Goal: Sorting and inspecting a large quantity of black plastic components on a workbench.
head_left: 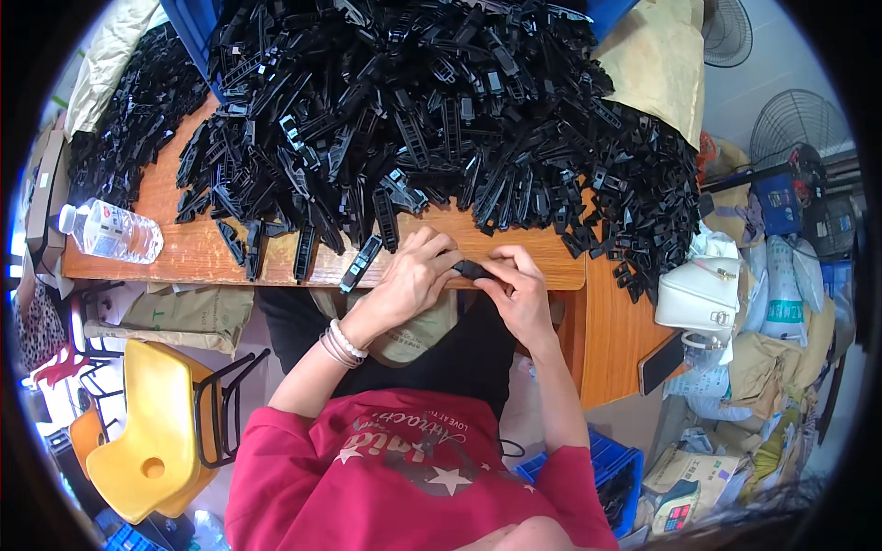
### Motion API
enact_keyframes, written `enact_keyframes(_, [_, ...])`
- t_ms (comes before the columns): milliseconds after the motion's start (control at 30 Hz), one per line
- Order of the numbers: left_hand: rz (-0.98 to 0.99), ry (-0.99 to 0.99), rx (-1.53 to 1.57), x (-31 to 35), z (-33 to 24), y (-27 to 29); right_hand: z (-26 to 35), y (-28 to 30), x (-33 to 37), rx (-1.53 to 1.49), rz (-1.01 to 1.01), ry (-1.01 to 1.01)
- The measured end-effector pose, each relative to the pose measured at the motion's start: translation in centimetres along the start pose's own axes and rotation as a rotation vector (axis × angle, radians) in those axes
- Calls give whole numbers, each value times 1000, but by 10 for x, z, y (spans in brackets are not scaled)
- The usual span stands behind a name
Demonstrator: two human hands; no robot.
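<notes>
A small black plastic part (471, 269) is held between my two hands, just above the table's front edge. My left hand (418, 273) has its fingers closed on the part's left end. On the other end, the thumb and fingers of my right hand (517, 283) pinch it. Left of my left hand, a black plastic piece with pale marks (361, 264) lies slanted near the edge. A large heap of black plastic parts (395, 110) covers the table beyond my hands, with several long ones strewn along its near side.
A clear plastic bottle (112, 231) lies on the wooden table (197, 253) at the left. On the right are a phone (661, 364), a white bag (698, 296) and packed sacks. A yellow chair (147, 427) stands lower left; a blue crate (617, 468) sits lower right.
</notes>
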State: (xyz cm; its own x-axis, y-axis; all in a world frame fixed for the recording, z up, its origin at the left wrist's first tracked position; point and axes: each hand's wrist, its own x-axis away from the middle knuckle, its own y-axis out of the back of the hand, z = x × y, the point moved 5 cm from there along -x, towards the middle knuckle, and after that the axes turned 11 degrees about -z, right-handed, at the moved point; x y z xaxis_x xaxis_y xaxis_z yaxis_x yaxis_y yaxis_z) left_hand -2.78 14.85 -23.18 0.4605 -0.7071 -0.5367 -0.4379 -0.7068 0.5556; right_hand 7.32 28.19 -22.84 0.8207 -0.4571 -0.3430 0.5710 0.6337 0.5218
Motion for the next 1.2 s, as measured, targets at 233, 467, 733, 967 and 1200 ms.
enact_keyframes(233, [-282,-45,-216,38,-33,51,37,140,116,380,-59,-344])
enact_keyframes(467, [-421,204,-482,65,-5,73,8,385,452,1533,-137,-1167])
enact_keyframes(733, [-387,219,-542,71,-3,70,-20,266,218,1058,-430,-404])
enact_keyframes(967, [-323,126,-447,75,-17,63,-38,105,15,338,-412,33])
enact_keyframes(1200, [-221,-12,-254,36,-11,40,-50,66,-5,495,-404,-9])
